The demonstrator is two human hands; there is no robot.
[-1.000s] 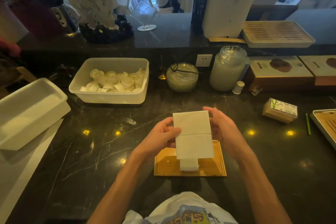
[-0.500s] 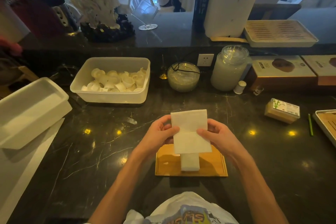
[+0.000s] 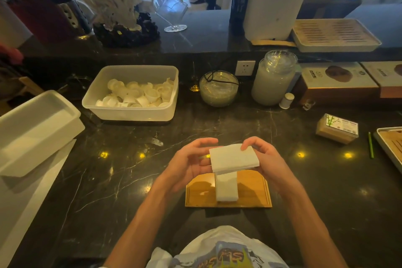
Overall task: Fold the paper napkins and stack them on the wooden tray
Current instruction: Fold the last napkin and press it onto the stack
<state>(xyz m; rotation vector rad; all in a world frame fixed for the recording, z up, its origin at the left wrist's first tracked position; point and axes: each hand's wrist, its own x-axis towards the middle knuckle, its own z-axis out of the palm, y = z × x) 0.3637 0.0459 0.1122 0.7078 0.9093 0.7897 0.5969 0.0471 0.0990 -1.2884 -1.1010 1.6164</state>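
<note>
A white paper napkin (image 3: 233, 158), folded in half into a flat rectangle, is held level above the wooden tray (image 3: 253, 189). My left hand (image 3: 188, 163) grips its left edge from below and the side. My right hand (image 3: 266, 160) pinches its right edge, thumb on top. On the tray lies a small stack of folded white napkins (image 3: 226, 188), its far end hidden under the held napkin. The tray sits on the dark marble counter, straight in front of me.
A clear plastic tub (image 3: 132, 113) of small white cups stands at back left, a white lidded bin (image 3: 32, 128) at far left. A glass bowl (image 3: 218, 91), a glass jar (image 3: 273, 78), a toothpick box (image 3: 337, 128) and another tray (image 3: 389, 148) lie to the right.
The napkin was upright and unfolded, with a crease across its middle. Both hands have folded it in half and turned it to lie flat and wide above the tray.
</note>
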